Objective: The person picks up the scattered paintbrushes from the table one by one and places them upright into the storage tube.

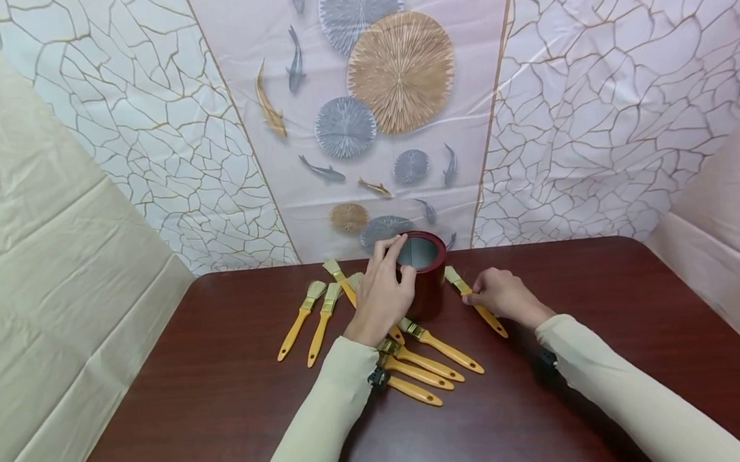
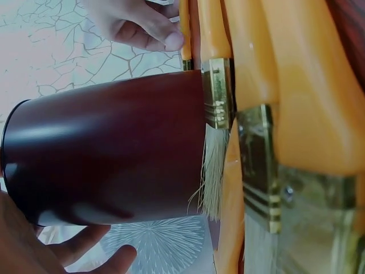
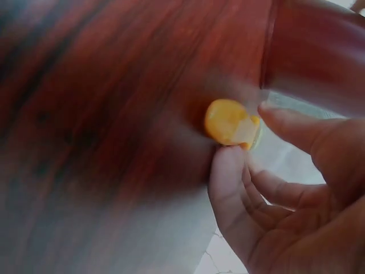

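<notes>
A dark red can (image 1: 428,290), hollow at the top, stands upright near the table's back edge. My left hand (image 1: 381,292) holds its upper left side, with fingertips and thumb at the rim; the left wrist view shows some fingers loosely spread beside the can (image 2: 108,154). To the can's right, my right hand (image 1: 503,296) pinches a paintbrush (image 1: 488,320) by its yellow handle. This brush lies low over the table, bristles pointing away; whether it touches the wood I cannot tell. In the right wrist view its handle end (image 3: 223,121) shows between thumb and fingertips.
Several yellow-handled paintbrushes (image 1: 450,351) lie fanned in front of the can, partly under my left forearm. More brushes (image 1: 296,329) lie to the left. A patterned cloth (image 1: 355,170) hangs behind the dark wooden table (image 1: 198,400).
</notes>
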The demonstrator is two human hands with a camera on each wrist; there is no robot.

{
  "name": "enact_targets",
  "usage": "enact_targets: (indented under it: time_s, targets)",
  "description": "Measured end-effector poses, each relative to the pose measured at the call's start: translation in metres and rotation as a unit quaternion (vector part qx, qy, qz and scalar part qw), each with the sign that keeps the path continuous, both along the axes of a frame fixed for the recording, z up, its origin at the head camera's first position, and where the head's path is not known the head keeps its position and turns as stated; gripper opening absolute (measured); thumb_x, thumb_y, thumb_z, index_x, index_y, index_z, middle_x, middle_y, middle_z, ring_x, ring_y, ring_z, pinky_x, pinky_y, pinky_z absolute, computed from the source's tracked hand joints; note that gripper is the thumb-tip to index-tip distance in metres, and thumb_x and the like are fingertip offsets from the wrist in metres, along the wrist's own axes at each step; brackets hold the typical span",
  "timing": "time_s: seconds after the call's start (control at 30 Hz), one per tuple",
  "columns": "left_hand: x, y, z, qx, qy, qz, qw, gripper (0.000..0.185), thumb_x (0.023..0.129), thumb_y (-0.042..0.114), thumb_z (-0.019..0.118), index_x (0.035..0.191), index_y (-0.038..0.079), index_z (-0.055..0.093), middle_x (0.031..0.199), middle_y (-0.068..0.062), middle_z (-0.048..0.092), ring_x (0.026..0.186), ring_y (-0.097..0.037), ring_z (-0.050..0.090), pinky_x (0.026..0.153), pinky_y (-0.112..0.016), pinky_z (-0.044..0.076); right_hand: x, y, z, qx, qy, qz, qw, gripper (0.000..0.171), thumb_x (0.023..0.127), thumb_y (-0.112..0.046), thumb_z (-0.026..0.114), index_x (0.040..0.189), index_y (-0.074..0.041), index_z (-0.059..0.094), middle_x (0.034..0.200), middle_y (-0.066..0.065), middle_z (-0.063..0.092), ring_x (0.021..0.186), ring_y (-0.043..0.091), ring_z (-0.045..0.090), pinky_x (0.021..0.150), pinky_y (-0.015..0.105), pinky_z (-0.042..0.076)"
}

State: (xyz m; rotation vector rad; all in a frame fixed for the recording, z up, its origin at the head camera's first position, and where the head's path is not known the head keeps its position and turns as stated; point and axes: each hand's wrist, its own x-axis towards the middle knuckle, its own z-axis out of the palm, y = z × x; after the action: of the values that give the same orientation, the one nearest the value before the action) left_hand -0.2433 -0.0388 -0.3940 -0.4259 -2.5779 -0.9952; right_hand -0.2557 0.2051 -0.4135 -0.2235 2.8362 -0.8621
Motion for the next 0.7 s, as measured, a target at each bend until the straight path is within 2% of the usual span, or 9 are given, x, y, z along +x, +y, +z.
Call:
enact_targets:
  time_s: [0.07, 0.17, 0.27, 0.4, 0.53, 0.7]
  targets:
    - [-0.001, -0.001, -0.001, -0.001, 0.004, 0.001, 1.0000, 0.058, 0.104, 0.033, 0.040, 0.162, 0.032, 0.044, 0.159, 0.008, 0.042, 0.098, -0.014, 0.054, 0.050, -0.033, 0.034, -0.003, -0.004, 0.000, 0.007, -0.009, -0.004, 1.000, 0.044, 0.100, -0.022, 0.074, 0.061, -0.014, 0.055, 0.054, -0.003, 0.044, 0.048, 0.014, 0.051, 0.050, 0.028, 0.044]
    - [-0.001, -0.002, -0.002, -0.002, 0.008, -0.001, 1.0000, 0.059, 0.104, 0.033, 0.039, 0.163, 0.032, 0.043, 0.159, 0.007, 0.042, 0.093, -0.014, 0.052, 0.049, -0.033, 0.034, -0.005, -0.007, 0.001, 0.005, -0.038, 0.002, 0.999, 0.042, 0.100, -0.016, 0.073, 0.063, -0.013, 0.054, 0.057, -0.002, 0.049, 0.052, 0.015, 0.058, 0.053, 0.029, 0.053]
    - [-0.001, -0.001, -0.002, -0.007, 0.007, -0.003, 0.9999, 0.059, 0.104, 0.033, 0.039, 0.163, 0.032, 0.043, 0.159, 0.008, 0.042, 0.089, -0.014, 0.051, 0.048, -0.032, 0.033, -0.004, -0.007, 0.002, -0.017, -0.073, 0.004, 0.997, 0.042, 0.099, -0.013, 0.073, 0.062, -0.013, 0.052, 0.058, -0.001, 0.049, 0.056, 0.015, 0.061, 0.058, 0.030, 0.058]
    - [-0.001, 0.000, -0.002, -0.011, 0.005, 0.001, 0.9999, 0.059, 0.104, 0.033, 0.039, 0.163, 0.032, 0.043, 0.159, 0.008, 0.042, 0.095, -0.014, 0.053, 0.051, -0.033, 0.034, -0.001, -0.006, 0.003, -0.056, -0.102, -0.004, 0.993, 0.040, 0.097, -0.012, 0.074, 0.063, -0.012, 0.053, 0.060, 0.002, 0.052, 0.057, 0.015, 0.062, 0.060, 0.032, 0.060]
    - [-0.001, 0.000, -0.002, -0.012, 0.007, 0.003, 0.9999, 0.058, 0.104, 0.033, 0.039, 0.163, 0.032, 0.044, 0.158, 0.008, 0.042, 0.101, -0.015, 0.054, 0.052, -0.033, 0.035, 0.002, -0.005, 0.004, -0.088, -0.112, -0.016, 0.990, 0.029, 0.096, -0.010, 0.074, 0.072, -0.008, 0.059, 0.068, 0.007, 0.059, 0.060, 0.016, 0.063, 0.060, 0.033, 0.061]
    - [-0.001, 0.000, -0.002, -0.009, 0.011, 0.001, 0.9999, 0.059, 0.104, 0.033, 0.039, 0.162, 0.031, 0.044, 0.157, 0.007, 0.043, 0.095, -0.014, 0.053, 0.049, -0.033, 0.034, 0.007, -0.001, 0.011, -0.127, -0.106, -0.020, 0.986, 0.018, 0.099, -0.009, 0.072, 0.093, 0.000, 0.057, 0.080, 0.012, 0.062, 0.067, 0.020, 0.064, 0.062, 0.037, 0.062]
